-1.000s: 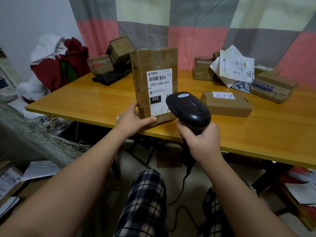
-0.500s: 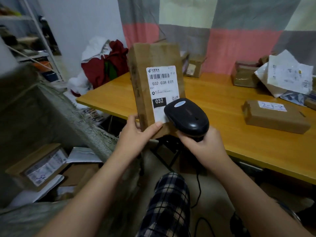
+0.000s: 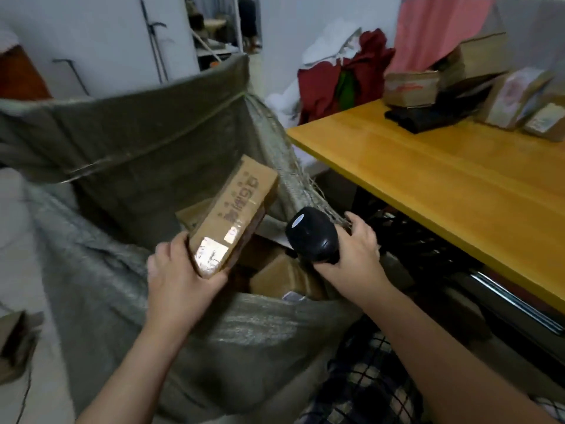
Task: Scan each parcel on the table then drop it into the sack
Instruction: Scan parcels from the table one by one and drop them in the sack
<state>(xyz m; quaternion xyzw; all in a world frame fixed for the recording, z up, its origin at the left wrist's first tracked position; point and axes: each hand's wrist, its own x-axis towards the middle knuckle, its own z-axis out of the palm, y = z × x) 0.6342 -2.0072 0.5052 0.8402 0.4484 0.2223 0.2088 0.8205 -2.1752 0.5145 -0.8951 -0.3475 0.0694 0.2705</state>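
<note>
My left hand (image 3: 177, 280) grips the near end of a brown cardboard parcel (image 3: 234, 214), holding it tilted over the open mouth of the big grey-green woven sack (image 3: 128, 142). The parcel's label side faces away; tape and print show on top. My right hand (image 3: 354, 255) grips the black barcode scanner (image 3: 312, 235) just right of the parcel, over the sack's right rim. Several brown parcels (image 3: 281, 275) lie inside the sack below. More parcels (image 3: 411, 87) sit at the far end of the yellow wooden table (image 3: 443, 179) to the right.
A red and white heap of cloth (image 3: 339, 75) lies beyond the table's left corner. A black flat item (image 3: 434, 117) sits under the stacked parcels. A box (image 3: 15, 341) lies on the floor at the left. My plaid-clad legs (image 3: 363, 381) are at the bottom.
The view has swung left from the table to the sack. My left hand carried the parcel off the table and turned it flat over the sack; the scanner hand followed.
</note>
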